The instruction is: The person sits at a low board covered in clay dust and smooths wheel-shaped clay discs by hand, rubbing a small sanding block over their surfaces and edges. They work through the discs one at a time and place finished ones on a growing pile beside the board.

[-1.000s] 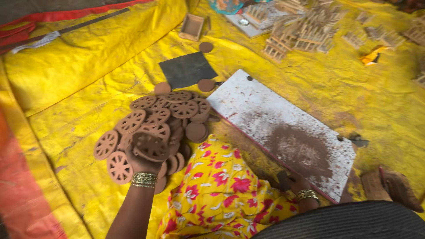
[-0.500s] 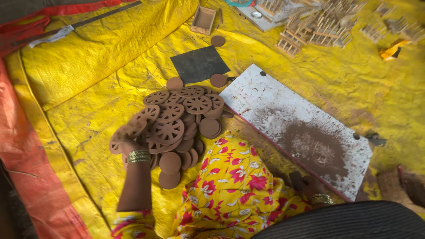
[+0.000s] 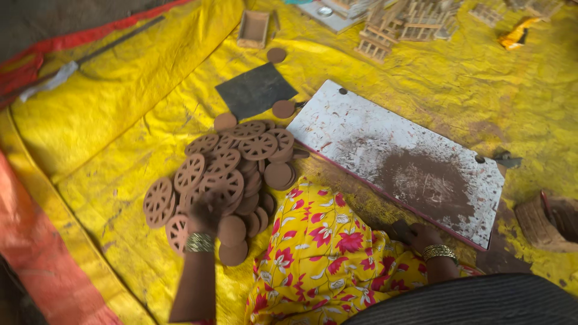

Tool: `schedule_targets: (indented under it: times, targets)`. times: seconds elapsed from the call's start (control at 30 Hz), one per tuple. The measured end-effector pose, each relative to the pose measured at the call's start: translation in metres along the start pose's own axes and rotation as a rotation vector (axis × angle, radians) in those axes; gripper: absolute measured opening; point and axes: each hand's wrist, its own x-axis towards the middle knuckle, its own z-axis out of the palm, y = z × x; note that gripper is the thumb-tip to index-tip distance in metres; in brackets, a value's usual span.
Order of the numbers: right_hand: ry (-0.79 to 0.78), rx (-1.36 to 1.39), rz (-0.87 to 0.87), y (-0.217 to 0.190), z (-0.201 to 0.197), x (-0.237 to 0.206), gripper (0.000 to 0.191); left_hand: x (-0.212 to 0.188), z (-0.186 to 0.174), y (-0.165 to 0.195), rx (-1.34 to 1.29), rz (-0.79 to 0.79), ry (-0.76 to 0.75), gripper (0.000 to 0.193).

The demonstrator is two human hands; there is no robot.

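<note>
While left hand [image 3: 205, 213] rests on clay wheel pile [image 3: 223, 174], fingers blurred, grip unclear; right hand [image 3: 424, 236] steadies white board [image 3: 361, 129] at near edge, fingers curled on it.

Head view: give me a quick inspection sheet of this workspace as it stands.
Surface: yellow tarp, wrinkled, spread over the ground; red-orange sheet along its left edge.
Job's things: pile of brown clay wheel discs, some spoked, some plain; white board smeared with brown clay.
Clutter: dark square sheet, small wooden mould, loose discs beside them, wooden stick frames at the top, a basket at right.
Hands: left hand on the near edge of the pile, blurred, grip unclear; right hand at the board's near edge, fingers partly hidden.
Cables: nothing seen.
Surroundings: floral yellow cloth over the person's lap; a long rod on the upper left.
</note>
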Motion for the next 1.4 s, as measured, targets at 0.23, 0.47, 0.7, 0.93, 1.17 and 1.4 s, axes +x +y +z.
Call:
schedule_targets:
  times: [0.23, 0.47, 0.7, 0.93, 1.17, 1.4]
  targets:
    - [0.373, 0.26, -0.134, 0.035, -0.008, -0.017, 0.027, -0.019, 0.011, -0.048, -0.125, -0.305, 0.025, 0.032]
    - [0.635, 0.857, -0.097, 0.143, -0.035, -0.142, 0.021, -0.009, -0.037, -0.01, 1.052, 0.219, -0.52, 0.044]
    - [1.213, 0.627, 0.108, 0.178, 0.048, -0.312, 0.023, 0.025, 0.019, -0.036, 0.225, -0.374, -0.373, 0.042]
    - [0.983, 0.982, 0.644, 0.153, 0.119, -0.359, 0.029, 0.04, 0.186, -0.134, 0.32, -0.674, -0.629, 0.044]
    - [0.586, 0.519, 0.874, 0.162, 0.107, -0.347, 0.024, -0.058, 0.236, -0.242, 0.603, -0.819, -0.761, 0.045]
    - [0.526, 0.6, 0.981, 0.187, 0.077, -0.309, 0.034, -0.034, 0.209, -0.248, 0.816, -0.732, -0.525, 0.042]
